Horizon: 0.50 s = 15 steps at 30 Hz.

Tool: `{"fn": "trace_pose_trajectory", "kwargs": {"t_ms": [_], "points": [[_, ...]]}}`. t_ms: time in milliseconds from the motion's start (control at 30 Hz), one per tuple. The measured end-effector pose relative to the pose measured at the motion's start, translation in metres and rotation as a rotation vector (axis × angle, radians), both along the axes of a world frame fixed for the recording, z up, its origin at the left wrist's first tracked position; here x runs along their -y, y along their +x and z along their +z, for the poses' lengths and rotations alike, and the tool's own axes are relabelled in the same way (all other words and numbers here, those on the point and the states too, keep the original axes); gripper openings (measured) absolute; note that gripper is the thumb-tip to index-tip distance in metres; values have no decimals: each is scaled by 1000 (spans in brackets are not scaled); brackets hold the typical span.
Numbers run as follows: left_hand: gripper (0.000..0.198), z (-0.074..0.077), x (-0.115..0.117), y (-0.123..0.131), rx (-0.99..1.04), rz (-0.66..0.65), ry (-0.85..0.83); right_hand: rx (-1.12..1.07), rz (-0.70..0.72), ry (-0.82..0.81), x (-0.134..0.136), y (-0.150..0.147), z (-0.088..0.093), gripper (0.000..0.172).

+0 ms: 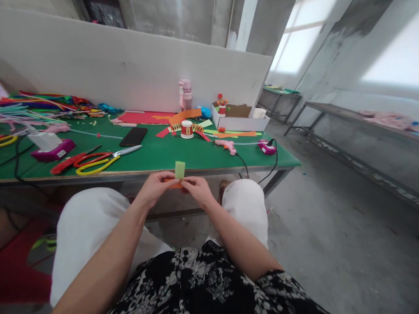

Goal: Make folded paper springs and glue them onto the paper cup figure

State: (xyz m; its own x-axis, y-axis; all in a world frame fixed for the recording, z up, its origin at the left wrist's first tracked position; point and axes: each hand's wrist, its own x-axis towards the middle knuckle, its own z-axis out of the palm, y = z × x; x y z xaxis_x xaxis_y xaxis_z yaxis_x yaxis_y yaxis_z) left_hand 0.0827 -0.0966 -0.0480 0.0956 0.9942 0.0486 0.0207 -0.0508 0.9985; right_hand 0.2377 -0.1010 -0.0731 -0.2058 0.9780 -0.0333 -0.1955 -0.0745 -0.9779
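Just in front of the table's near edge, my left hand (pixel 154 187) and my right hand (pixel 198 189) hold a pair of paper strips between their fingertips. The light green strip (pixel 180 169) stands upright, and the orange strip (pixel 175 185) lies crosswise beneath it, partly hidden by my fingers. Both hands have their fingers closed on the paper. Beyond them on the green table (pixel 160 158) stands a red and white paper cup (pixel 187 130) with folded paper pieces on both sides.
Red-handled and yellow-handled scissors (pixel 98 161) and a black phone (pixel 133 136) lie at left. At right are a pink glue gun (pixel 225 145), a purple device (pixel 266 147) with a cable and a white box (pixel 231 122). A pink bottle (pixel 186 95) stands behind.
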Motion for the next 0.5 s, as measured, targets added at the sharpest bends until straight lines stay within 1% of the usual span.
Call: {"fn": "trace_pose_trajectory", "kwargs": {"t_ms": [167,267,400,500], "points": [[30,-3,-2,-1,-12,28,54,14,-17,8,-1,-1,-2,19],[24,-4,-3,-3,-38,19,99,19,-20,-8,-2,-1,-3,20],[13,-2,-3,-6,-170,-28,235,-13,-16,-52,-2,1,-2,21],[14,1,-2,-7,-258,-47,321,-47,3,-72,-1,2,0,21]]}}
